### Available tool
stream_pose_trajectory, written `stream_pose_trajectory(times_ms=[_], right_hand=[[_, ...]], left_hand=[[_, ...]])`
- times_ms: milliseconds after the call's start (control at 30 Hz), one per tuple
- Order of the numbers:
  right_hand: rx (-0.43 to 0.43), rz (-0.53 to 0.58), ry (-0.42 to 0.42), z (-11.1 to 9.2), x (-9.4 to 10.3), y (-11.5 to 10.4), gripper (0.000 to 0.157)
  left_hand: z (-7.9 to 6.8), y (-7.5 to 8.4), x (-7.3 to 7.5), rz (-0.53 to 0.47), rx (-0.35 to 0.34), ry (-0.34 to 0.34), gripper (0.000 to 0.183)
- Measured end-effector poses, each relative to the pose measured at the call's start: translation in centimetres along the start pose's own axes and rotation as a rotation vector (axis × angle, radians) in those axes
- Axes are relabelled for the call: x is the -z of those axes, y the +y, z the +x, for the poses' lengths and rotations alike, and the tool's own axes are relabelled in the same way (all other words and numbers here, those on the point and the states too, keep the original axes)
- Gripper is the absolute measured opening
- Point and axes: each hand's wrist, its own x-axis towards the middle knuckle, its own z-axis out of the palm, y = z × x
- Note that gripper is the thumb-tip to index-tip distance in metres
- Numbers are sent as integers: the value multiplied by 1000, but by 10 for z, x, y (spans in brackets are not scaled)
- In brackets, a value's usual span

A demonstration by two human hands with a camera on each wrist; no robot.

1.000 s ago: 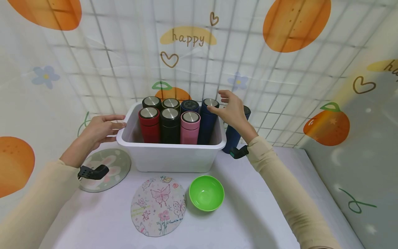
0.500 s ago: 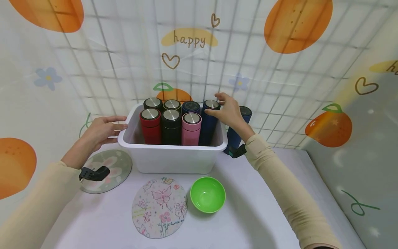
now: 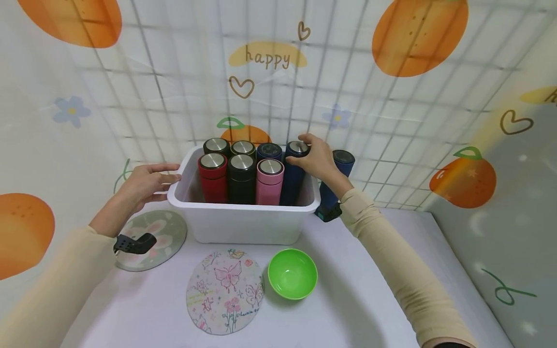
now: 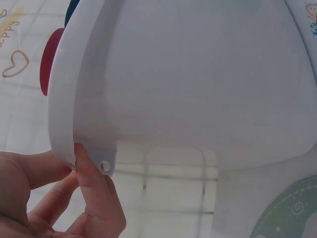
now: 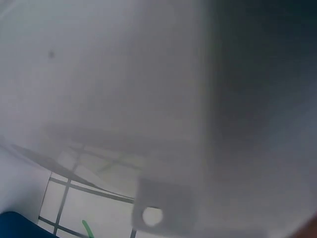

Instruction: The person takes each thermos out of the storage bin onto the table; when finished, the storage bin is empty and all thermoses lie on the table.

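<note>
A white plastic bin (image 3: 243,224) stands on the table with several upright thermos bottles inside. My left hand (image 3: 148,184) pinches its left rim; the left wrist view shows the thumb and fingers (image 4: 94,193) on the rim's corner. My right hand (image 3: 319,157) grips the silver-topped lid of a tall blue thermos (image 3: 292,182) at the bin's right end, thumb in front, fingers behind. Beside that thermos are a pink thermos (image 3: 270,186), a black thermos (image 3: 241,183) and a red thermos (image 3: 213,181). In the right wrist view, the bin wall fills most of the picture, blurred.
Another blue thermos (image 3: 343,166) stands outside the bin on the right, partly behind my right wrist. A green bowl (image 3: 292,274) and a round butterfly mat (image 3: 226,295) lie in front of the bin. A grey-green mat (image 3: 169,241) is at left, a grid-backed curtain behind.
My right hand has moved slightly left and closed from hovering beside the blue thermos lid to gripping it. My left hand stays on the rim. The whole head view shifts a little.
</note>
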Motion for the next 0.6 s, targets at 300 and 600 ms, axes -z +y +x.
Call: stream_pose_trajectory(times_ms=[300, 600], right_hand=[[17, -37, -16, 1, -2, -1, 71], [0, -40, -55, 1, 1, 1, 68]], left_hand=[[-1, 0, -1, 10, 6, 9, 58], [0, 2, -1, 11, 7, 7, 56]])
